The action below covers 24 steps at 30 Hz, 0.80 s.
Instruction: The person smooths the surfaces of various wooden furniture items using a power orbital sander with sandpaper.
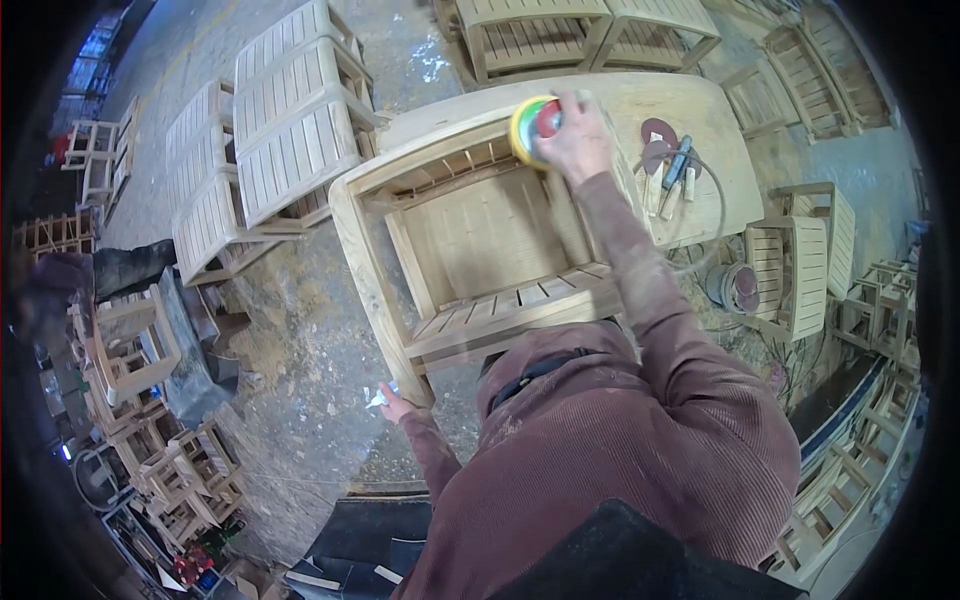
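Note:
A pale wooden chair frame [372,270] with slatted sides lies on the worktable in front of me. My right hand [582,140] is closed over the top of a round power sander [540,128] with a red, green and yellow body. The sander sits against the frame's far right corner. Down at the near left, my left hand [398,403] is at the end of the frame's leg, its grip partly hidden by the wood. Something small, white and blue shows at its fingertips; I cannot tell whether it is held or wrapped on them.
On the plywood worktable [712,120], right of the frame, lie dark red sanding discs [658,135], a blue-handled tool [680,158] and wood strips. A hose loops beside them. A bucket [733,288] stands on the floor; slatted furniture [300,110] surrounds the area.

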Motion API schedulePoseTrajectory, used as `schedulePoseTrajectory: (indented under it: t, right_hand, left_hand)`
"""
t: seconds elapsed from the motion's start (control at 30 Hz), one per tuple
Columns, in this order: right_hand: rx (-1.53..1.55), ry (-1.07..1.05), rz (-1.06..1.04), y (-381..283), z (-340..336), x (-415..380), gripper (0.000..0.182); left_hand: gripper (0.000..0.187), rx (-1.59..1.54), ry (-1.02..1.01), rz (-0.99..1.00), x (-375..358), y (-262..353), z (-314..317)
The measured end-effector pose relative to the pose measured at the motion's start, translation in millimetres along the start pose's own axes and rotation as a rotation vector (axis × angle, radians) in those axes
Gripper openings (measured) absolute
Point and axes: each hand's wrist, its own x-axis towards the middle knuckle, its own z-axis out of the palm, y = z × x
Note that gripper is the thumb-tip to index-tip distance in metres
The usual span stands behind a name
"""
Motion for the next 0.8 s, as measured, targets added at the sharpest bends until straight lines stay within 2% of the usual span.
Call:
schedulePoseTrajectory:
  t: [0.07,0.13,0.2,0.27,0.4,0.47,0.53,0.63,0.73,0.8]
  right_hand:
    - [-0.103,-0.068,0.098,13.8,-38.8,8.1,0.058]
    - [-0.193,-0.086,0.208,36.6,-68.7,14.5,0.067]
    - [-0.262,-0.040,0.231,65.5,-85.3,14.6,0.060]
    - [-0.254,0.067,0.202,111.0,-85.7,9.6,0.061]
    - [-0.196,0.106,0.264,122.4,-102.0,-12.1,0.062]
    - [-0.188,0.110,0.296,129.3,-106.3,-23.7,0.063]
    - [-0.204,0.071,0.306,122.0,-106.6,-26.5,0.061]
    - [-0.165,-0.090,0.105,125.2,-96.8,-43.2,0.055]
    - [-0.220,-0.129,0.043,122.7,-71.0,-56.1,0.055]
    - [-0.248,-0.044,-0.169,106.4,-51.7,-47.4,0.046]
  left_hand:
    - [0.054,0.084,0.024,0.101,1.7,2.5,-1.6]
    - [0.054,0.048,0.003,0.095,2.4,7.8,2.3]
    - [0.055,0.013,0.009,0.084,-9.6,19.8,4.7]
    - [0.054,-0.058,-0.034,0.120,-37.5,49.7,22.2]
    - [0.054,0.015,-0.045,0.245,-27.0,81.5,50.6]
    - [0.054,0.021,-0.076,0.273,-9.9,71.8,45.8]
    - [0.052,0.178,0.013,0.333,14.1,54.4,51.1]
    - [0.053,0.121,0.038,0.314,18.4,34.7,48.5]
    - [0.051,0.011,0.031,0.237,4.8,36.5,53.3]
    - [0.051,-0.005,-0.003,0.186,-7.0,41.8,56.3]
